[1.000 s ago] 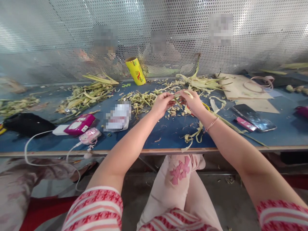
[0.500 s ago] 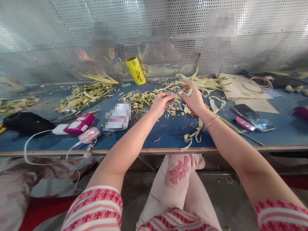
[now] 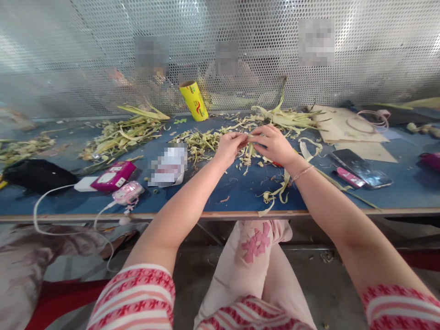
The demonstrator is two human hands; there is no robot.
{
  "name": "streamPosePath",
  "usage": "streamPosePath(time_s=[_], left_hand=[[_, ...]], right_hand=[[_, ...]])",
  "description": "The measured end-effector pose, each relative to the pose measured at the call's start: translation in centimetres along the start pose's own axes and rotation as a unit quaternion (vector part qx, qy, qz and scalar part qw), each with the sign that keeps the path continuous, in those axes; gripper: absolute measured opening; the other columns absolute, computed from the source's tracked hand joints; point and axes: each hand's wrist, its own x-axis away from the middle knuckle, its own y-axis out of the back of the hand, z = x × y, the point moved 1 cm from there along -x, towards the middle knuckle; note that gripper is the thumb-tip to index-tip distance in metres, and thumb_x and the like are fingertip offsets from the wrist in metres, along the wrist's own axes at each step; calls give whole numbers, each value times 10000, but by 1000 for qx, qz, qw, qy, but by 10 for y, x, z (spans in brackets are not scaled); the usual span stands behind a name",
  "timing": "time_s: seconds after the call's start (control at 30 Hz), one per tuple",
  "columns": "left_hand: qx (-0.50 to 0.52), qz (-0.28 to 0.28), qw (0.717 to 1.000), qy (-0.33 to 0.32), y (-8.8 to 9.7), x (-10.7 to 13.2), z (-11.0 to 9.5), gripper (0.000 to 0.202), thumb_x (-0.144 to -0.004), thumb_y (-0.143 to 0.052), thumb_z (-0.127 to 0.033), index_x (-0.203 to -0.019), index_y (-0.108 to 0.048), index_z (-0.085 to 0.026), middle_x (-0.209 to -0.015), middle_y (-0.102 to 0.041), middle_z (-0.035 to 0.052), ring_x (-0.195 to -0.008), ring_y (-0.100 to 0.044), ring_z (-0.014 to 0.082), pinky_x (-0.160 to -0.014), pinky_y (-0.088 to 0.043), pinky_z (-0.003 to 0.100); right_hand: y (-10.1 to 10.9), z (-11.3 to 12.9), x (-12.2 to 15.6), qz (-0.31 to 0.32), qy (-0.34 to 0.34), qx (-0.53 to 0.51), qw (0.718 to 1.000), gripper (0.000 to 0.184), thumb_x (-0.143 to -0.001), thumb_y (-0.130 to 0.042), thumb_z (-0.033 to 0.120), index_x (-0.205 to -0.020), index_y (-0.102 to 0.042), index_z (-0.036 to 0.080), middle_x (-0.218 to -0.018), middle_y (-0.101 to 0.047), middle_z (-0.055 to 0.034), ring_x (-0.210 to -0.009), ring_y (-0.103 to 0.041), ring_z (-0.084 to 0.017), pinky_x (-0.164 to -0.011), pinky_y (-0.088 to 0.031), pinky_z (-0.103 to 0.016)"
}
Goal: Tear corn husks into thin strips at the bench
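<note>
Above the blue table, my left hand (image 3: 232, 145) is closed in a pinch on a small pale green plant strip (image 3: 250, 139). My right hand (image 3: 273, 144) meets it from the right, its bent fingers on the same strip; its thumb is mostly hidden. Below and left of my hands lies a heap of short curled plant pieces (image 3: 201, 143). Behind my right hand is a bunch of long pale leaves and stalks (image 3: 287, 117). A red round edge shows partly under my right wrist. Peeled strips (image 3: 275, 195) lie near the table's front edge.
A yellow cardboard tube (image 3: 194, 101) leans before the perforated metal panel (image 3: 247, 27). Left are a stalk pile (image 3: 127, 135), a magenta box (image 3: 115, 176), a cabled pink device (image 3: 128, 192) and a black pouch (image 3: 39, 176). Right are phones (image 3: 364, 169) and brown card (image 3: 343, 123).
My right hand has turned and its fingers have stretched left over the strip, closer to my left hand. The pale flap under the right fingers no longer shows. My left hand has barely moved.
</note>
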Motion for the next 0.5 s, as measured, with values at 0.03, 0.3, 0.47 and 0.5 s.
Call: streamPosePath(time_s=[0.03, 0.3, 0.47, 0.5], left_hand=[[-9, 5, 1000, -6, 0, 0, 0, 153, -765, -662, -87, -616, -654, -122, -575, -631, -16, -561, -583, 50, -716, -494, 229], [-34, -3, 999, -36, 4, -5, 3, 126, -767, -667, -99, -644, -674, -125, -593, -642, -8, -590, -593, 65, -709, -490, 236], [-47, -3, 998, -44, 7, -6, 3, 141, -778, -661, -103, -640, -675, -128, -583, -627, -12, -586, -576, 57, -685, -468, 222], [-48, -3, 998, -45, 7, -6, 3, 141, -778, -663, -103, -640, -675, -128, -586, -627, -11, -587, -576, 57, -687, -468, 224]], right_hand=[[1, 1, 0, -6, 3, -11, 1000, 259, -924, -512, 219, -1063, -728, 253, -1085, -657, -95, -1020, -592, -247, -907, -484, -461], [0, -3, 1, 4, -10, -107, 994, 304, -906, -512, 174, -1099, -733, 252, -1128, -647, -102, -1047, -606, -230, -915, -514, -434], [-3, -6, 2, 19, -10, -104, 994, 475, -842, -432, 33, -1146, -716, 261, -1166, -615, -96, -1073, -591, -218, -932, -517, -433], [-3, -6, 2, 22, -9, -103, 994, 467, -838, -445, 39, -1153, -712, 258, -1163, -614, -97, -1077, -587, -222, -938, -514, -439]])
